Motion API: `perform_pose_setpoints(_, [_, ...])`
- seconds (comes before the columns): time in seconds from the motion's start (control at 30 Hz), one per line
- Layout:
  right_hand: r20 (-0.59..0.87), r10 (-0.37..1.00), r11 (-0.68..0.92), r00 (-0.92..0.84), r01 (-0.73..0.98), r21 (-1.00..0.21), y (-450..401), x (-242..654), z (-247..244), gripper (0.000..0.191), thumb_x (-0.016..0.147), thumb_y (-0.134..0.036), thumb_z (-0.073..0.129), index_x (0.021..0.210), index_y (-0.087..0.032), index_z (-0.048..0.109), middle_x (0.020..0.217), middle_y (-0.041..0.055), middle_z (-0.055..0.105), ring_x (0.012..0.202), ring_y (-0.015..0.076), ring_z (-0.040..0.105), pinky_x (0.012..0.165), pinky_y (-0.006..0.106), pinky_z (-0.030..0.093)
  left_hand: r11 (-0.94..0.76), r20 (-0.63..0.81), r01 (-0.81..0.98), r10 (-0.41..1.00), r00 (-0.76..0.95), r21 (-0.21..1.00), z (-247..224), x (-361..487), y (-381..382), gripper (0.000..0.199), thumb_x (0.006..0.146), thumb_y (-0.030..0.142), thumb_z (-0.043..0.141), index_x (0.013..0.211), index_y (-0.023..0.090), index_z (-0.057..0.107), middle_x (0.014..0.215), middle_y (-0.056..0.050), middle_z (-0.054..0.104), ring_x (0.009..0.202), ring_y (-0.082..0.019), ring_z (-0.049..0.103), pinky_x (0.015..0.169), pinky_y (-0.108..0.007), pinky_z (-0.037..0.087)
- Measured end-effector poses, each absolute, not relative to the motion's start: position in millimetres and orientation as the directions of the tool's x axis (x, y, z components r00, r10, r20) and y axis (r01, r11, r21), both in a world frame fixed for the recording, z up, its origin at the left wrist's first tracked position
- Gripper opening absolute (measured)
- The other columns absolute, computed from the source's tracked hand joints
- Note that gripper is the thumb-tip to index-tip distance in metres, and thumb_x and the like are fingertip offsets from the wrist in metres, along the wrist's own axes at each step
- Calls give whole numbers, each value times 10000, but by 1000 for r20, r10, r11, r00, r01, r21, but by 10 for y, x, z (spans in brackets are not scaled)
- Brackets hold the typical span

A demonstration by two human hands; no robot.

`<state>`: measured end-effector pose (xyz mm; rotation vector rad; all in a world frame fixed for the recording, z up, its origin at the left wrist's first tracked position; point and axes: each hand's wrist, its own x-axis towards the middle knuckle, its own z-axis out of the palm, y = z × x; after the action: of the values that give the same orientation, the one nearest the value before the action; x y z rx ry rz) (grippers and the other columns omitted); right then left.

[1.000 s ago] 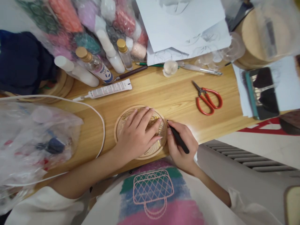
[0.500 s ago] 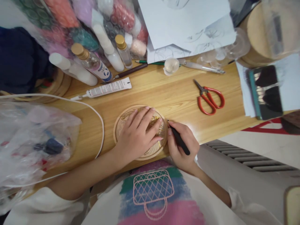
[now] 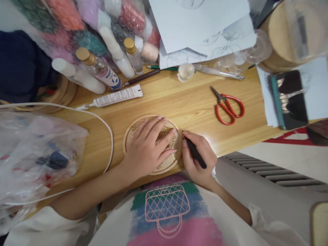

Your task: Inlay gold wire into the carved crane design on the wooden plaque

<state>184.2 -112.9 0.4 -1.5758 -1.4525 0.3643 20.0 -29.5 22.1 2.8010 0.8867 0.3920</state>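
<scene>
Round flat wooden board (image 3: 166, 164): pale tan, patterned with thin, wavy and fanned darker lines
Thin shiny strands on the board (image 3: 172, 139): gold
Slim pen-shaped tool (image 3: 195, 153): plain black
Small metal pliers with looped handles (image 3: 221, 98): dark grey metal, orange-red handles
Long squeeze tube (image 3: 116, 96): white, rows of grey print, a small black mark at one end
Wooden tabletop (image 3: 194, 106): yellow-brown, streaked with grain
Loose fabric top (image 3: 167, 201): white, brushed bands of purple, green, blue and pink; over them a pale pink handbag outline, criss-crossed in diamonds
Thin looping cable (image 3: 111, 133): white
Stacked paper sheets (image 3: 205, 27): white, grey line drawings
</scene>
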Motion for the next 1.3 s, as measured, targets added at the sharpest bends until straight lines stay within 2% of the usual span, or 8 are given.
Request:
perform_pose_setpoints(0.17, [351, 900, 125, 259, 618, -776, -1130, 1838, -3, 406, 829, -44, 594, 1185, -237, 614, 1043, 63, 719, 946, 199, 688, 835, 379, 577, -798, 222, 544, 597, 771, 258, 273, 161, -273, 316, 935, 370, 542, 1141, 160, 655, 1320, -180, 571, 1275, -327, 509, 1056, -525, 440])
perform_pose_setpoints(0.37, [365, 895, 140, 255, 617, -775, -1130, 1839, -9, 425, 814, -24, 603, 1188, -227, 615, 1041, 66, 719, 950, 194, 684, 841, 367, 574, -825, 201, 499, 553, 808, 264, 220, 169, -277, 358, 924, 393, 560, 1195, 172, 639, 1354, -178, 552, 1300, -335, 486, 1081, -544, 395])
perform_pose_setpoints(0.63, [357, 897, 127, 260, 623, -772, -1135, 1845, -15, 403, 826, -49, 601, 1181, -238, 618, 1044, 55, 721, 945, 195, 689, 836, 371, 577, -813, 195, 495, 563, 803, 307, 163, 178, -289, 360, 928, 382, 555, 1201, 161, 637, 1365, -195, 539, 1314, -341, 467, 1075, -551, 400])
perform_pose_setpoints(0.87, [362, 899, 138, 246, 625, -768, -1132, 1853, -14, 409, 823, -38, 601, 1184, -228, 614, 1042, 63, 722, 945, 194, 685, 842, 372, 574, -822, 187, 495, 553, 812, 280, 168, 188, -283, 353, 941, 380, 529, 1193, 158, 639, 1357, -201, 540, 1302, -345, 480, 1051, -549, 433])
perform_pose_setpoints(1.0, [356, 899, 132, 257, 615, -778, -1130, 1853, -17, 390, 829, -44, 599, 1173, -225, 619, 1035, 64, 722, 940, 193, 684, 839, 373, 574, -820, 229, 478, 554, 800, 315, 191, 179, -267, 346, 950, 380, 510, 1177, 154, 640, 1338, -195, 545, 1285, -345, 493, 1042, -558, 448])
perform_pose_setpoints(1.17, [261, 914, 65, 311, 522, -851, -1114, 1880, 28, 295, 854, -96, 602, 1114, -226, 654, 1025, 60, 729, 943, 185, 689, 844, 360, 577, -750, 265, 574, 656, 706, 329, 284, 122, -166, 295, 936, 310, 557, 1154, 118, 610, 1274, -180, 573, 1232, -307, 537, 1036, -477, 483])
perform_pose_setpoints(1.3, [93, 938, -30, 334, 346, -938, -1028, 2000, 86, 207, 861, -148, 626, 1042, -223, 694, 994, 43, 738, 912, 154, 698, 825, 308, 583, -646, 233, 678, 761, 605, 350, 244, 52, -43, 254, 951, 271, 523, 1146, 133, 608, 1169, -135, 634, 1103, -268, 601, 959, -462, 515])
